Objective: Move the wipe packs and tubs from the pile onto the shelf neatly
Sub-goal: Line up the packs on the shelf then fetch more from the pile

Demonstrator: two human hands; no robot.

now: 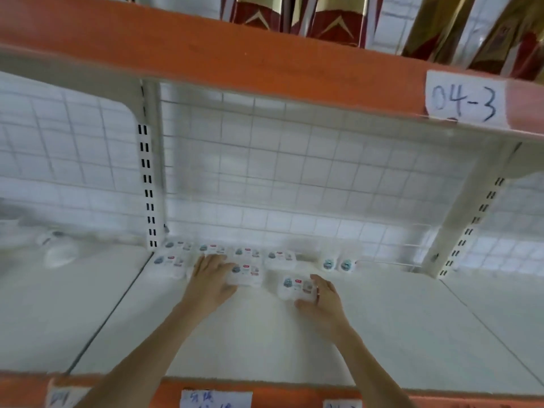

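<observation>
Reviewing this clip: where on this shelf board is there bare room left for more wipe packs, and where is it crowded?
Bare: the shelf right of the right hand as far as the right upright, and the whole front strip between the forearms and the orange edge. Crowded: the back-left corner, where wipe packs sit in rows around the left hand, with two tubs beside them.

A white wire grid (294, 160) is seen at the back, with white tiles (88, 142) behind it. Slotted cream uprights (148, 184) are set at the left and right. An orange-edged upper board (235, 54) is marked by a paper label (466, 98) reading "04-3", and red and gold packages (332, 19) are stood above it. More paper labels (216, 399) are fixed along the orange front edge below.
</observation>
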